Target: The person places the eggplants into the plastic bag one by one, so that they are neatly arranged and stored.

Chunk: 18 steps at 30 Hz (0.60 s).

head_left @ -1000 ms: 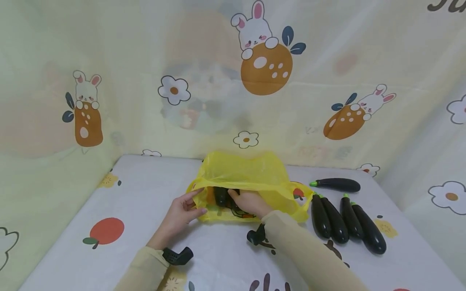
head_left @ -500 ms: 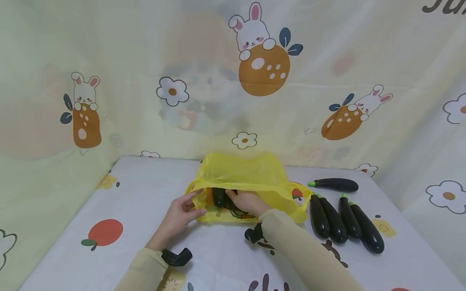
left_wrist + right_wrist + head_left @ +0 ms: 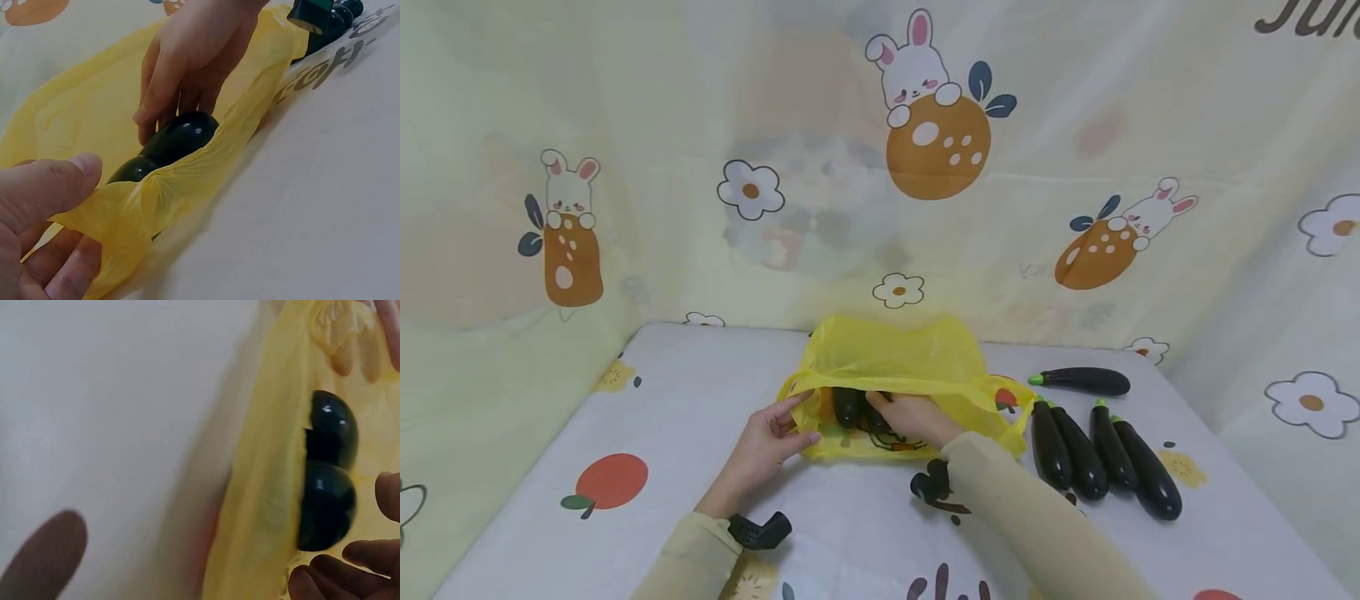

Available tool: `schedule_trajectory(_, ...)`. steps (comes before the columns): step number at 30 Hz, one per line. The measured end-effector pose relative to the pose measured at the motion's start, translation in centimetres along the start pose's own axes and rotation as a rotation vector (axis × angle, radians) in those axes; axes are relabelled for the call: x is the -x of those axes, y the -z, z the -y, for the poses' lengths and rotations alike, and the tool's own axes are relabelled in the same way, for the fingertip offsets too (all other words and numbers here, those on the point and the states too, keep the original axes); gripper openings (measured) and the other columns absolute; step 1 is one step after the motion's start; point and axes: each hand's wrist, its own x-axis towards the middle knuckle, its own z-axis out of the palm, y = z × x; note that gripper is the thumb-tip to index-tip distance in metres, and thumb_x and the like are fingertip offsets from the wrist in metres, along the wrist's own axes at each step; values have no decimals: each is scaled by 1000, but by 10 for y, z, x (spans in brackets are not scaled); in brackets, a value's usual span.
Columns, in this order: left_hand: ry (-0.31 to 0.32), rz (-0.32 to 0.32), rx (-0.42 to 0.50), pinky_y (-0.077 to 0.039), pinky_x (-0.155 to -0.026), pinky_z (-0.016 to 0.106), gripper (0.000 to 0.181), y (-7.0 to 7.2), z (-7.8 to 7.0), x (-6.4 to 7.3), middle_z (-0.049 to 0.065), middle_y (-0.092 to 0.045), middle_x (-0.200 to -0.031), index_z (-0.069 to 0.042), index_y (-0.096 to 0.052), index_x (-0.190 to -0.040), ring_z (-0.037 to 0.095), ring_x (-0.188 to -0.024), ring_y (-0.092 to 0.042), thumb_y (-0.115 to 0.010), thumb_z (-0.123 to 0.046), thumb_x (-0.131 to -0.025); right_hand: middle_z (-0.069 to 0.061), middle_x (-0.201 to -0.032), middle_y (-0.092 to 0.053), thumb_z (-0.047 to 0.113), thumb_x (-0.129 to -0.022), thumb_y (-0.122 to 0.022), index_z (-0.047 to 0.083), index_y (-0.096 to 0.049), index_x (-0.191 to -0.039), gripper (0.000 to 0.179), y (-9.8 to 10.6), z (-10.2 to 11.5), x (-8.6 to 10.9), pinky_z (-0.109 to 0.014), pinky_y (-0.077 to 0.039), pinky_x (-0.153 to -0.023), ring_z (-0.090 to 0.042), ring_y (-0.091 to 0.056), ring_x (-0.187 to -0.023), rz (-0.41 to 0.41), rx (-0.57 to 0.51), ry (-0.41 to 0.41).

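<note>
Head view: dark lettering (image 3: 1307,18) reading "Jui", with a further character cut off by the frame edge, is printed at the upper right of the backdrop cloth (image 3: 820,108). Faint marks (image 3: 1036,271) lower on the same cloth are illegible. Left wrist view: grey characters (image 3: 331,65) run diagonally across the table surface (image 3: 300,206); wording cannot be determined.

left sleeve (image 3: 692,552): beige | right sleeve (image 3: 1037,512): beige | left wrist camera (image 3: 762,532): black, bent | right wrist camera (image 3: 929,485): black
</note>
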Motion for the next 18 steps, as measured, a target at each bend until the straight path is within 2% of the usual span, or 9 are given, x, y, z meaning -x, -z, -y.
schedule_trajectory(3,-5,4,7,-53,-71,18,66,-1,0,1,22,-71,-108,-2,-50,-149,14,-95,-65,-77,-4,-89,-9,-147,-54,38,-106,-53,17,-51,-147,46,8,1,8,-50,-44,-110,-30,-57,-127,-9,14,39)
schedule_trajectory(5,-7,3,7,-54,-73,18,66,-1,1,0,23,-71,-111,-2,-50,-149,18,-100,-67,-77,-4,-89,-8,-142,-58,35,-105,-56,18,-52,-145,44,14,3,13,-49,-47,-104,-29,-60,-114,-10,28,67)
schedule_trajectory(8,-11,3,8,-53,-73,18,66,-1,1,0,23,-71,-113,-3,-51,-150,19,-103,-66,-77,-5,-89,-9,-146,-56,32,-104,-59,17,-48,-149,49,23,4,22,-49,-47,-104,-29,-60,-114,16,55,111)
schedule_trajectory(12,-16,0,-5,-51,-67,19,67,0,2,0,19,-70,-102,-5,-52,-149,14,-89,-63,-78,-6,-88,-15,-150,-55,29,-105,-59,6,-47,-152,53,34,0,36,-51,-43,-112,-33,-56,-133,94,115,205)
schedule_trajectory(13,-16,0,-10,-50,-66,19,67,0,2,0,16,-69,-97,-5,-52,-149,11,-85,-62,-79,-7,-88,-17,-144,-59,29,-105,-58,4,-48,-151,54,38,-2,40,-52,-47,-108,-36,-60,-126,125,115,219)
schedule_trajectory(16,-16,-1,-28,-49,-64,19,67,0,2,0,11,-65,-90,-5,-52,-149,8,-78,-59,-79,-7,-88,-16,-141,-63,32,-105,-58,0,-52,-147,53,48,-9,59,-52,-48,-106,-36,-60,-127,174,124,263)
schedule_trajectory(18,-8,-7,-34,-48,-61,19,67,-1,2,1,12,-68,-95,-7,-53,-149,8,-80,-60,-79,-8,-88,-15,-142,-62,33,-105,-58,2,-53,-147,52,57,-15,73,-52,-49,-106,-36,-60,-128,190,98,291)
